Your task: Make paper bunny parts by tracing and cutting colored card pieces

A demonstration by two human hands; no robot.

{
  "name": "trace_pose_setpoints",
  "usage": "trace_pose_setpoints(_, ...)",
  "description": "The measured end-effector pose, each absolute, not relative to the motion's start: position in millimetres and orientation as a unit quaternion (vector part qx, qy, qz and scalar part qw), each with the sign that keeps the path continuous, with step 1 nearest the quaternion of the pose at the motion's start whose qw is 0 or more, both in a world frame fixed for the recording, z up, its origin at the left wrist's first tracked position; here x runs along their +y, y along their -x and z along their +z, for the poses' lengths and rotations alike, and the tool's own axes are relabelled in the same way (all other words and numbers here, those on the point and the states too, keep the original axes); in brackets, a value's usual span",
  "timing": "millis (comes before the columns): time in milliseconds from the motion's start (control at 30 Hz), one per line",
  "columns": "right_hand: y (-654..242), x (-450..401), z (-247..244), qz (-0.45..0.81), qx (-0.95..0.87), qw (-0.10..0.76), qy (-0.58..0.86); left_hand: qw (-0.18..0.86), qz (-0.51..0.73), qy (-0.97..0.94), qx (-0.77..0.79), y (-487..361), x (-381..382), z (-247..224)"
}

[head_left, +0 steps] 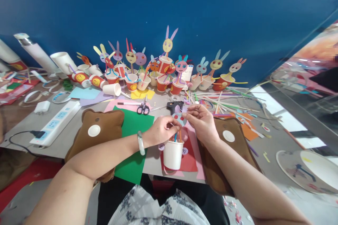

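Grey tabletop (155,161) runs up to a blue wall (148,3), and both your hands are over its near middle. Your left hand (160,132) comes in from the left, palm down, its thumb and fingers curled narrow just above the cup; whether they grip anything, you can't tell from here. Your right hand (204,124) angles in from the other side, thumb and forefinger pinching the edge of one pale-blue paper rabbit head (179,116) with two red spots. That head lies between your hands, above one white paper cup (173,154). Blue and orange stems (180,135) rise from the cup, and two round "Hi" tags (184,151) flank it. One pale bracelet (141,143) circles your left wrist.

Beneath the cup lies one red sheet (191,161); left of it is one green sheet (133,161). Two brown pads (96,123) flank your work, each bearing one white disc (94,130). Beyond your hands are one glue gun (174,106) and one pair of scissors (143,108). More than ten rabbit figures (216,64) in cups line the wall. One power strip (56,123) lies far left.
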State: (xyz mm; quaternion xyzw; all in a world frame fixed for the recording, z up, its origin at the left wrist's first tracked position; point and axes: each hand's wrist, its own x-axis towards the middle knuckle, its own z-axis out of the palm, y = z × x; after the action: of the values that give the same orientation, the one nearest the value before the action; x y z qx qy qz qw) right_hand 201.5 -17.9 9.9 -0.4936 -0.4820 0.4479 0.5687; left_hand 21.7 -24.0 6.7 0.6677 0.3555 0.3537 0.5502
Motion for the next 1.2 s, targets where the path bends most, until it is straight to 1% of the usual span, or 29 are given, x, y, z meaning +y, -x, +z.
trace_pose_setpoints(267,-199.2,-14.2,4.8,0.482,-0.466,0.581,0.462,0.532,0.362,-0.673,0.364,-21.2,-23.1,8.1)
trace_pose_setpoints(367,-199.0,-14.9,4.0,0.468,-0.476,0.575,0.473,0.544,0.356,-0.666,0.366,-21.0,-24.3,9.3)
trace_pose_setpoints(533,-198.9,-18.4,5.2,0.443,-0.524,0.529,0.5,0.552,0.359,-0.663,0.357,-22.0,-24.9,7.1)
trace_pose_setpoints(700,-197.0,-20.3,7.3,0.399,-0.552,0.517,0.518,0.562,0.355,-0.656,0.358,-23.2,-23.3,4.3)
trace_pose_setpoints(967,-194.1,-21.9,9.8,0.367,-0.563,0.534,0.513,0.573,0.35,-0.649,0.358,-22.9,-23.7,5.3)
trace_pose_setpoints(1200,-194.8,-20.1,7.5,0.397,-0.549,0.529,0.512,0.573,0.349,-0.649,0.359,-22.6,-23.7,5.1)
